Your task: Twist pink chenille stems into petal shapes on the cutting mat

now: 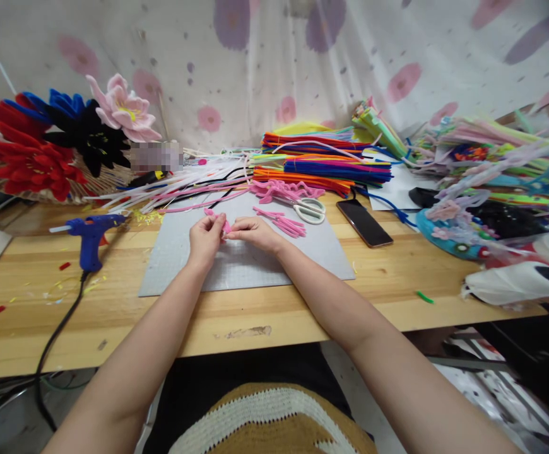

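Over the grey cutting mat [170, 265], my left hand [204, 238] is closed around a small bent piece of pink pipe cleaner [228, 227]. My right hand [254, 233] pinches the same piece from the other side, and the fingertips of both hands nearly meet. Just right of my hands lie several short cut pink pipe cleaners [284, 222]. Behind these, a heap of wavy pink pipe cleaner shapes [279, 190] sits beside scissors with pale handles [311, 211]. The fingers hide part of the held piece.
A blue glue gun [92, 239] stands at left, its black cord running over the table edge. Finished fuzzy flowers [42, 164] fill the back left. Bundled coloured pipe cleaners [336, 170] lie behind the mat. A phone [365, 222] and a white thread spool [515, 282] are at right.
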A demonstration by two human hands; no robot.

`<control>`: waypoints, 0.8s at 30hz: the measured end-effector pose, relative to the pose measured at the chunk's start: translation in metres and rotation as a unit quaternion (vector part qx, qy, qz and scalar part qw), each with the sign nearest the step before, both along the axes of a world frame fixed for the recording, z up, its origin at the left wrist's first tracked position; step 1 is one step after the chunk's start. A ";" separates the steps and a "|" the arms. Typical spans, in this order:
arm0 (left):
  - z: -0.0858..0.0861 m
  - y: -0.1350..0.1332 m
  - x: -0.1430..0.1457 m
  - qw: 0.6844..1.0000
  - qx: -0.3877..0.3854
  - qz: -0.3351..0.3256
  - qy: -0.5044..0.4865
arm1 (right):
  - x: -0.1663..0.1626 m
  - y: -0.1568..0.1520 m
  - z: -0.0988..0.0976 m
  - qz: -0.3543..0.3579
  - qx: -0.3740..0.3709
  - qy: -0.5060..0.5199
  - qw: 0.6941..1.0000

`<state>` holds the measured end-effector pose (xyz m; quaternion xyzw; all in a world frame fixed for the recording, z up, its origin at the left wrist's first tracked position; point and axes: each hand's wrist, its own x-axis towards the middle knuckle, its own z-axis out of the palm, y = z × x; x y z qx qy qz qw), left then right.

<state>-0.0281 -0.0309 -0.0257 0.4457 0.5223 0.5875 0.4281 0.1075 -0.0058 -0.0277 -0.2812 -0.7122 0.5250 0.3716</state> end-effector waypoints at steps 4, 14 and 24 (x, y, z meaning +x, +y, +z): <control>0.001 -0.001 -0.002 0.997 -0.042 -0.060 -0.036 | 0.003 0.004 -0.007 0.018 -0.005 0.005 1.000; 0.002 -0.001 -0.005 0.975 -0.146 -0.143 -0.087 | 0.002 0.006 -0.014 0.014 -0.002 0.007 1.000; 0.004 0.008 -0.017 0.992 -0.084 0.023 -0.096 | 0.009 0.007 -0.004 -0.041 0.025 -0.076 0.996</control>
